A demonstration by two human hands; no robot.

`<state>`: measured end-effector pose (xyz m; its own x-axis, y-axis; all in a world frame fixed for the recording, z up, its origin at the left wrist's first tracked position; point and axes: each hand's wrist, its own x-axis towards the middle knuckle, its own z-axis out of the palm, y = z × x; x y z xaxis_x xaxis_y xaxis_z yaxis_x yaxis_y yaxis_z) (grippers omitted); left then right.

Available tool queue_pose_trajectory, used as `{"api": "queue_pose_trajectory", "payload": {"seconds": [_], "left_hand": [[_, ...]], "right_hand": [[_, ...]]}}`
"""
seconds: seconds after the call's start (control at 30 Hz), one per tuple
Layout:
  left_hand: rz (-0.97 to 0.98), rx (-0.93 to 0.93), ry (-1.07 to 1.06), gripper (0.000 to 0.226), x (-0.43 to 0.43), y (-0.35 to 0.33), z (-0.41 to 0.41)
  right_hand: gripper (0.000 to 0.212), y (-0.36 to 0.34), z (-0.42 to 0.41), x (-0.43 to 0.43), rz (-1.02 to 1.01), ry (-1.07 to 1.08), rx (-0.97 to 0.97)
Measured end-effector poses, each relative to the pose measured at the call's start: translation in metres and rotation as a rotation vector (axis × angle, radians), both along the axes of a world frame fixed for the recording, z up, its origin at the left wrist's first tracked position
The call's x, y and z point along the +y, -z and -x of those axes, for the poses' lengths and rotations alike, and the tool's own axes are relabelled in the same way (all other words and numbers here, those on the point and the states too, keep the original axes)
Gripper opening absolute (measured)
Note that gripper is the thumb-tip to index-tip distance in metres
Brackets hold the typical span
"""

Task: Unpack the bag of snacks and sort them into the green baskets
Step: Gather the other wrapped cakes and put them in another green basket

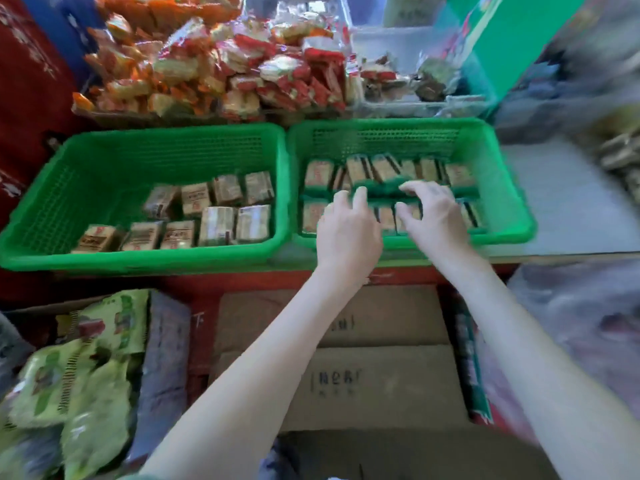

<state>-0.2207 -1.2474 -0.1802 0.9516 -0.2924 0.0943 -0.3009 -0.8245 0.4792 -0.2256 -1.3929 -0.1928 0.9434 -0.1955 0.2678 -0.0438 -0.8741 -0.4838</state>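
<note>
Straightening packs (384,169) inside the right basket (498,181): left hand (346,226) lies fingers-spread on its front row, gripping nothing; right hand (434,216) is curled there, hold unclear. Advise squaring rows gently; left basket (104,174) beside it is part-filled

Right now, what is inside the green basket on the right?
The right basket holds two rows of tan snack packs with a green strip between them. The left hand and right hand reach over the front row, so several packs beneath them are hidden.
</note>
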Motion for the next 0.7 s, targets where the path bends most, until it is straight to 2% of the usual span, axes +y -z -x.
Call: {"api": "queue_pose_trajectory", "payload": {"seconds": [0.13,0.3,0.57,0.7], "left_hand": [[0.023,-0.007,0.087,0.051,-0.121,0.001,0.065],[-0.003,0.075,0.161,0.051,-0.259,0.007,0.114],[-0.007,0.089,0.23,0.046,-0.434,0.023,0.119],[-0.03,0.096,0.278,0.041,-0.523,0.034,0.113]], "right_hand": [[0.034,0.003,0.077,-0.12,-0.009,0.087,-0.019],[0.031,0.015,0.145,-0.265,0.0,0.197,0.008],[0.029,0.037,0.168,-0.44,0.025,0.286,0.057],[0.036,0.047,0.171,-0.527,0.059,0.331,0.117]]}}
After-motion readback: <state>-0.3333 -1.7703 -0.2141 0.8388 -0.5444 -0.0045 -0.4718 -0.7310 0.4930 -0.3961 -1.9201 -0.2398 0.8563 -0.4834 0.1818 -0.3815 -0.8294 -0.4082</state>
